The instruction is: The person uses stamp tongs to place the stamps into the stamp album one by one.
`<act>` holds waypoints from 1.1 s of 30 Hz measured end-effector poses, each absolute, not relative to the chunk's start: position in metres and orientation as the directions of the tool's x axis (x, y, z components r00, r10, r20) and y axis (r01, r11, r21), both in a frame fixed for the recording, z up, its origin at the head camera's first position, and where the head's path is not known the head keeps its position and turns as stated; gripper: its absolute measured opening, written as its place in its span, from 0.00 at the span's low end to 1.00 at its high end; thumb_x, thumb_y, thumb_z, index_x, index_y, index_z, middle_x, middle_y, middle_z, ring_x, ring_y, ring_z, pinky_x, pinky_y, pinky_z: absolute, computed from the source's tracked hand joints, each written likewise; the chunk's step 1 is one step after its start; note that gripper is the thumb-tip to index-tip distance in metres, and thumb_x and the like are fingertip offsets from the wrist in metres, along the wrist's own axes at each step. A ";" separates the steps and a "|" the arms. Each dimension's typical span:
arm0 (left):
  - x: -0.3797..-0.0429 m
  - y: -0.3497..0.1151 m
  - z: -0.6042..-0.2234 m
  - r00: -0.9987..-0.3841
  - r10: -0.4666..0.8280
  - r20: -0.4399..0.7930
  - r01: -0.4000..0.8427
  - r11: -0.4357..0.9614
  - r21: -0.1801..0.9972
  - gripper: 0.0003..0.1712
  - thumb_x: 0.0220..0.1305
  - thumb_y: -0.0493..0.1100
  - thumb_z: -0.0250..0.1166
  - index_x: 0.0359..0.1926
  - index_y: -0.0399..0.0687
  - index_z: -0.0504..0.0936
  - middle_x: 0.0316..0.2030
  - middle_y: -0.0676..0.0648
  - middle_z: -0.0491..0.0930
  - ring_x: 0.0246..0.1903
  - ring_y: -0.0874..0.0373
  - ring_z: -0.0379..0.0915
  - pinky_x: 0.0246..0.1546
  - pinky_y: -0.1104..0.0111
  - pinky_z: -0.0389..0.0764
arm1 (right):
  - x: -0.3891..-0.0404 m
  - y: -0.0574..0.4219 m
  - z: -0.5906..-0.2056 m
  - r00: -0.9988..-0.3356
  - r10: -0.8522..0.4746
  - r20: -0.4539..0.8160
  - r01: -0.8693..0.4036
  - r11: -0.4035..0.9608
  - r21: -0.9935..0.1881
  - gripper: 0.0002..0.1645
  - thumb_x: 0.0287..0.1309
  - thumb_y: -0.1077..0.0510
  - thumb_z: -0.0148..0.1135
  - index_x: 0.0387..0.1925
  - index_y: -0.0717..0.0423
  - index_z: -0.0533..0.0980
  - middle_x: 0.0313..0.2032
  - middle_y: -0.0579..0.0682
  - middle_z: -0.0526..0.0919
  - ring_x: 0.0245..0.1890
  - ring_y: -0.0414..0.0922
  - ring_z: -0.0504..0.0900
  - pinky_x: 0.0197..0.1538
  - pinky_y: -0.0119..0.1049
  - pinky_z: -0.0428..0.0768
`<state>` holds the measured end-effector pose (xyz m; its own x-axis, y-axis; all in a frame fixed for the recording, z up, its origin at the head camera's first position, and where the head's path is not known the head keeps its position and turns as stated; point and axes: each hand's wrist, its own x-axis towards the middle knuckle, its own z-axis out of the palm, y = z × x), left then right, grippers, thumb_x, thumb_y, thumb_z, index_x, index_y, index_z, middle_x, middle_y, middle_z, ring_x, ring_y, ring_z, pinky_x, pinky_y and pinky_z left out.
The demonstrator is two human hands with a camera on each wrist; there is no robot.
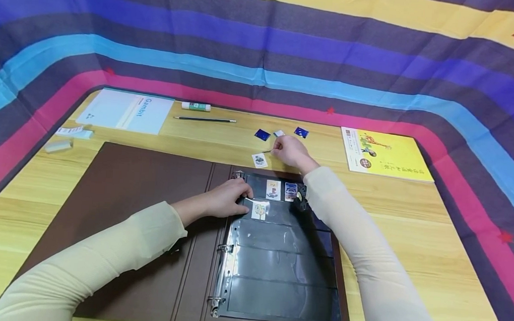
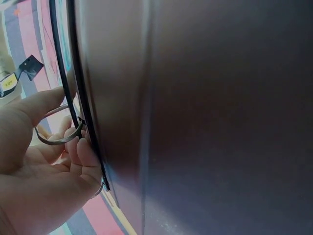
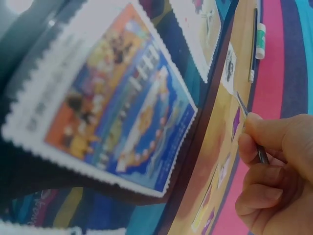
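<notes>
My right hand (image 1: 290,150) pinches metal tweezers (image 3: 244,105) between thumb and fingers. Their tips are at the edge of a small white stamp (image 1: 259,160) with a dark picture, lying beyond the album. My left hand (image 1: 226,198) grips the inner edge of the black album page (image 1: 280,301), beside a metal ring (image 2: 57,142). Right of its fingertips, a stamp with a tree picture (image 1: 259,210) sits in the second pocket row. Two more stamps occupy the top row: a pale one (image 1: 274,189) and a blue one (image 1: 290,191), seen large in the right wrist view.
The open brown binder (image 1: 146,212) covers the table's middle. Behind it lie dark blue stamps (image 1: 262,134), a pencil (image 1: 204,119) and a glue stick (image 1: 196,106). A white Gambit pad (image 1: 126,110) and erasers (image 1: 58,146) are left; a yellow book (image 1: 387,154) is right.
</notes>
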<state>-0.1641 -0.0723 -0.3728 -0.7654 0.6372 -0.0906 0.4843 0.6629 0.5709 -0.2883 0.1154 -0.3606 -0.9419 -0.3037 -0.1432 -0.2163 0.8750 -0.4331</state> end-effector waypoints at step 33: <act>-0.165 -0.073 -0.378 -0.770 0.636 -0.054 0.500 0.654 0.567 0.15 0.46 0.44 0.62 0.35 0.45 0.71 0.32 0.50 0.64 0.33 0.60 0.58 0.36 0.69 0.61 | -0.201 0.173 -0.349 -0.914 -0.396 0.083 -0.375 0.751 -0.543 0.06 0.49 0.58 0.54 0.21 0.55 0.70 0.16 0.46 0.69 0.16 0.41 0.63 0.22 0.33 0.63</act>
<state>-0.1647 -0.0732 -0.3781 -0.7700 0.6357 -0.0539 0.5004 0.6542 0.5671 -0.2010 0.1727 -0.3492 -0.9143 -0.3964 0.0833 -0.3752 0.7511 -0.5432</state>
